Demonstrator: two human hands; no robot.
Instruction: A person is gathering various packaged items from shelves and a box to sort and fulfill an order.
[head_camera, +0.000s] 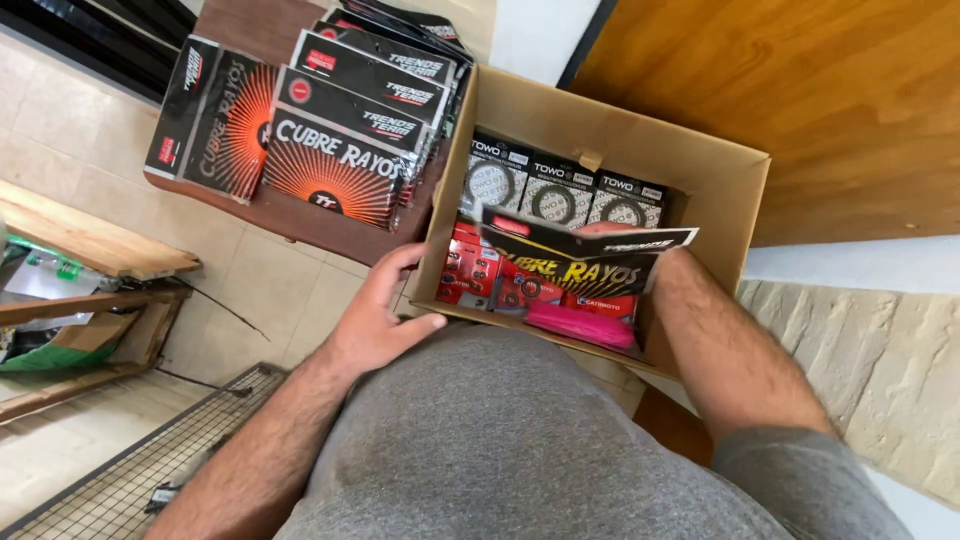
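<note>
— Grey shirt fabric fills the bottom of your view, closest to the lens. What sits past it?

— Your left hand rests on the near left edge of an open cardboard box, fingers spread loosely and gripping nothing.

— And the other one?

— Your right hand is inside the box and mostly hidden behind a flat black and yellow packet; it has hold of that packet, tilted above the contents, though you cannot tell how tightly the fingers close.

— What lies in the box?

— Three black and white packets stand along the far wall, red packets lie below them, and a pink item sits by the near wall.

— Anything beside it?

— Just left of the box, black and orange packets are stacked on a brown desk. A wire rack stands on the tiled floor lower left.
</note>
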